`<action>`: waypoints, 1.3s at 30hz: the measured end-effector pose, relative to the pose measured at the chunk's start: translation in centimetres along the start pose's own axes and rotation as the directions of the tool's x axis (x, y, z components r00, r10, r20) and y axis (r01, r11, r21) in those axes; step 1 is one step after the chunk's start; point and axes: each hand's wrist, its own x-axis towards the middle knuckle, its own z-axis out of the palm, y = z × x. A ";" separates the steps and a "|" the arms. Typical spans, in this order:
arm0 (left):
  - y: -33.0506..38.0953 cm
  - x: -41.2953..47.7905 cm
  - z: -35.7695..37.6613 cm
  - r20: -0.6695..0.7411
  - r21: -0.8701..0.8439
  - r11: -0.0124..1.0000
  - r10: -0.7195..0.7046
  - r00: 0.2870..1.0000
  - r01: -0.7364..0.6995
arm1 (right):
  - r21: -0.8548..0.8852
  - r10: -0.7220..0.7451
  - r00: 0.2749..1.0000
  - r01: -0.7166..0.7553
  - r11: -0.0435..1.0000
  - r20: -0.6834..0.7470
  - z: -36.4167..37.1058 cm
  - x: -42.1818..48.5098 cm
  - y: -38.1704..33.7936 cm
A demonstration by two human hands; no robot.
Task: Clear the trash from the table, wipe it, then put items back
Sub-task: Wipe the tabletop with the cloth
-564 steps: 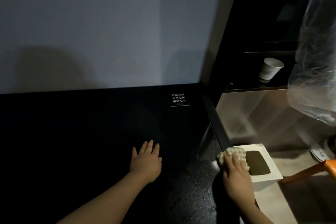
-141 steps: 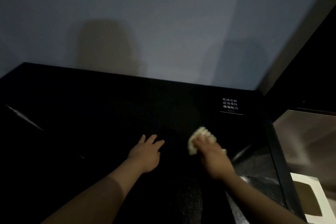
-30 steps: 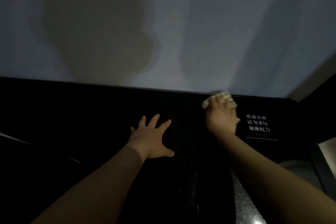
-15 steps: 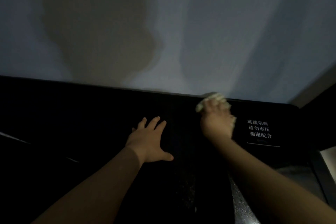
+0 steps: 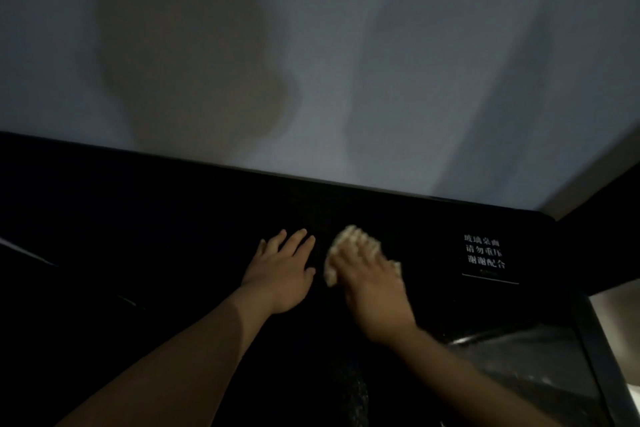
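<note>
The black glass table [image 5: 156, 236] fills the lower half of the head view. My left hand [image 5: 282, 270] lies flat on it with straight fingers, near the middle. Just to its right, my right hand [image 5: 370, 277] presses a pale crumpled cloth [image 5: 348, 239] onto the tabletop; the cloth pokes out beyond my fingertips and at both sides of the hand. The two hands are almost touching. A wet, speckled streak [image 5: 349, 388] shows on the glass below them.
A small white-lettered sign [image 5: 485, 255] is on the table's far right corner. A pale wall [image 5: 311, 62] with shadows rises right behind the table's far edge. The table's right edge [image 5: 602, 364] runs down toward a lighter surface at the right border.
My right hand has pulled the cloth back from the table's far edge toward me and leftward, ending beside my left hand. The left hand's fingers have drawn closer together.
</note>
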 end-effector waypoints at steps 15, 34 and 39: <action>-1.6 -5.9 1.4 0.057 0.002 0.999 -0.041 0.998 0.041 | 0.046 -0.081 0.996 0.079 0.996 0.031 0.3 -4.3 -5.0; -4.9 -7.6 1.9 0.129 0.031 0.986 0.158 0.979 -0.164 | 0.074 0.578 0.816 -0.576 0.814 -0.011 0.1 -7.0 -2.5; -5.5 -7.2 1.3 0.170 0.051 0.972 0.216 0.961 -0.228 | 0.060 0.370 0.926 -0.375 0.925 0.080 2.0 -6.8 -11.1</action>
